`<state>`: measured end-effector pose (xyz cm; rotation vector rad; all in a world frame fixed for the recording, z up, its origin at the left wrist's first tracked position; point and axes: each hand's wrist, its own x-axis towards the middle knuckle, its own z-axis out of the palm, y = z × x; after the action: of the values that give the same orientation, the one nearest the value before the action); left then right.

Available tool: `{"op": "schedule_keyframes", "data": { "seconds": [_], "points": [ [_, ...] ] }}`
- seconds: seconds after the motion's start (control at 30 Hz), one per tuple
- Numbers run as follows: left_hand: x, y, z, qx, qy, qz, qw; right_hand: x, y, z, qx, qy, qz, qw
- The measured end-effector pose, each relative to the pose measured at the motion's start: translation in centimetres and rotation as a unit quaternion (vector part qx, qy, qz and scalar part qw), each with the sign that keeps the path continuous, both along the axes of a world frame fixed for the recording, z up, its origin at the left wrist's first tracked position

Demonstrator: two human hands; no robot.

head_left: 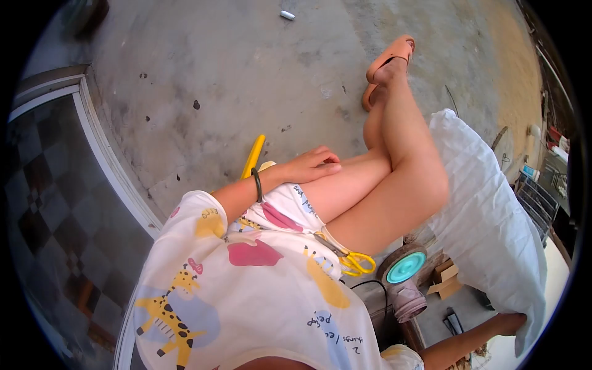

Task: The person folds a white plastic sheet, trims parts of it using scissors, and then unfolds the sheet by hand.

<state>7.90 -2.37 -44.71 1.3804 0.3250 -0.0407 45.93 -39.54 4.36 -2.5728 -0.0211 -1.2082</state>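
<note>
My left hand [316,165], with a dark bracelet at the wrist, rests on my bare thigh, its fingers loosely bent and holding nothing. A long yellow object [253,157] sticks out beside that wrist. Scissors with yellow handles [357,263] lie on my lap against the printed clothing. At the lower right my right hand [512,323] holds the edge of a large white cloth [487,203]; its fingertips are partly hidden by the fabric. The cloth hangs beside my crossed legs.
A round turquoise-topped object [407,267] stands near my knee, next to a pinkish cylinder [409,303] and an open cardboard box [445,280]. A white-framed door [117,157] is at left. A small white item [287,15] lies on the concrete floor [228,68].
</note>
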Motion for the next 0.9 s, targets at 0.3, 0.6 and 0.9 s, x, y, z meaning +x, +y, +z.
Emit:
{"op": "schedule_keyframes", "data": {
  "seconds": [0.3,0.6,0.9],
  "points": [
    [0.0,0.8,0.1,0.004,0.027,-0.047,0.999,-0.2,-6.1,0.8,-0.041,-0.017,-0.075,0.996],
    [1.1,1.0,-0.6,-0.011,0.045,-0.081,0.996,-0.5,-14.5,2.8,-0.305,-0.011,-0.261,0.916],
    [1.4,1.1,-0.8,-0.003,0.061,-0.112,0.992,-2.5,-19.9,3.2,-0.472,0.026,-0.384,0.793]
  ]
}}
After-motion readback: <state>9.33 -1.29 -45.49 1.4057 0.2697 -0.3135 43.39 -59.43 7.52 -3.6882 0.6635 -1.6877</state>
